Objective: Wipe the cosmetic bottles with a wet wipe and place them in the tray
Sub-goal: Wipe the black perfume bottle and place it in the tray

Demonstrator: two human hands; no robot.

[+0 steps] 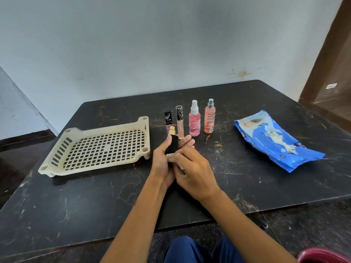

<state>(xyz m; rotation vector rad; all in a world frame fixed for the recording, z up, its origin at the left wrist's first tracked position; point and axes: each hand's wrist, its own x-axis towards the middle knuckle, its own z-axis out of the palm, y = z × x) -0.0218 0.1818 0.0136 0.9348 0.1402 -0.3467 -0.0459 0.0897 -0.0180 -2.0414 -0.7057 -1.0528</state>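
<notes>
A: What is the grip doing?

B: The left hand point(161, 158) is curled round a black bottle point(173, 146) with a gold top, held upright just above the desk point(247, 177). The right hand point(193, 171) pinches a white wipe point(171, 156) against the bottle's lower part, fingers bent over it.

A: So the wiping is under way?

B: It looks so, and on the first bottle, I judge. The tray point(141, 138), cream plastic with a grid floor, sits just left of the hands and holds nothing.

A: What is left?

B: Four more stand in a row just behind the hands: a black-capped tube point(168, 118), partly hidden by the held bottle, a striped-cap tube point(179, 122), a pink spray point(194, 122) and an orange spray point(209, 118). All upright, close together, none in the tray. So nearly the whole task remains: finish this one, set it in the tray, then the other four.

A: And the wipes?

B: The blue pack point(275, 139) lies flat, well to the right. A white bit shows at its opening, likely the next wipe, though I cannot tell for sure.
</notes>
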